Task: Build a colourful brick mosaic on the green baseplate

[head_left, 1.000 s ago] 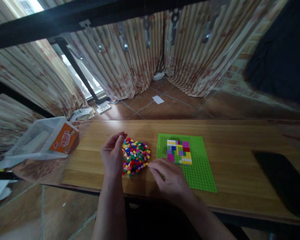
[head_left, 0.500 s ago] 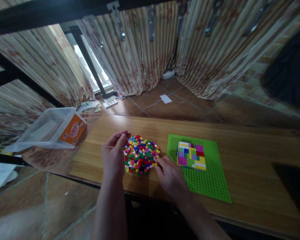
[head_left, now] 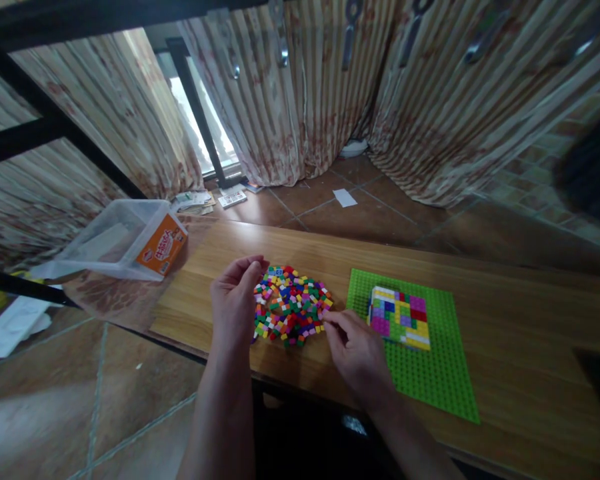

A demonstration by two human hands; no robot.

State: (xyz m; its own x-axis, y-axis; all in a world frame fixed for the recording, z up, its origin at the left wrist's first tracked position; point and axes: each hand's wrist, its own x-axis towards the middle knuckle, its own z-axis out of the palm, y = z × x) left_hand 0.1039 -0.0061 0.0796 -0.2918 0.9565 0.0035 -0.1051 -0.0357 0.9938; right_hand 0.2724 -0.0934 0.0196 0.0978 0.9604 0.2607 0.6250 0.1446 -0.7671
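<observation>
A pile of small multicoloured toy bricks (head_left: 295, 303) lies on the wooden table (head_left: 300, 247) between my hands. My left hand (head_left: 236, 287) hovers at the pile's left edge, thumb and fingers pinched; whatever they hold, if anything, is too small to name. At the pile's right edge, my right hand (head_left: 353, 340) has thumb and forefinger closed together beside the outer bricks. What sits in that pinch cannot be made out. Right of it, a block built of coloured bricks (head_left: 399, 317) stands on a green studded baseplate (head_left: 430, 380).
A clear plastic bin (head_left: 115, 243) with an orange label lies tipped at the table's left end. Black metal bars (head_left: 95, 160) cross the left and top. Striped curtains (head_left: 300, 120) hang behind, with papers (head_left: 345, 198) on the tiled floor.
The whole view has shifted, so the table things appear further right. My right hand has drawn slightly away from the pile's edge bricks; my left hand keeps its pinch in about the same place.
</observation>
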